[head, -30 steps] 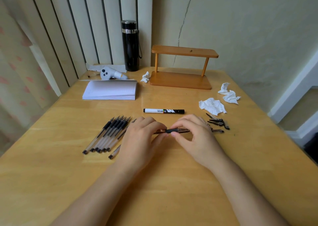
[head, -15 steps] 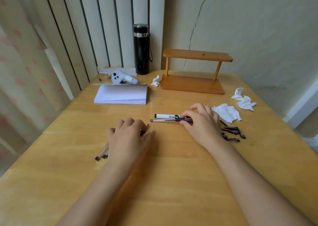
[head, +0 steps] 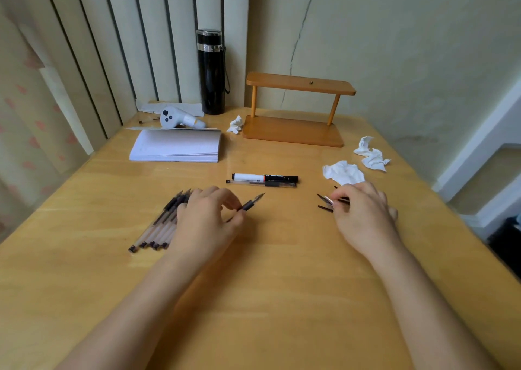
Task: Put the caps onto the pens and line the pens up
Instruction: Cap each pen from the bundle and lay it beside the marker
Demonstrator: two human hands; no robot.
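Wooden table (head: pixel 270 299) against a cracked wall, black flask (head: pixel 212 72) and small wooden shelf (head: pixel 296 110) at the back, crumpled tissues (head: pixel 343 172) to the right; capped pen (head: pixel 260 183) now lying just below the marker (head: pixel 265 177), no longer between the fingers as half a second ago, so one pen finished and set down as the start of a row; left hand (head: pixel 207 220) pinched around a fresh uncapped pen (head: pixel 248 205), tip pointing up and right, drawn from the bundle of uncapped pens (head: pixel 160 226) beneath the knuckles; right hand (head: pixel 363 214) moved across to the loose caps (head: pixel 325 203), fingers curled narrow over them, grip on a cap likely but impossible to confirm; probably next: cap pressed onto the held pen, then laid parallel beside the first; several pens left to do.
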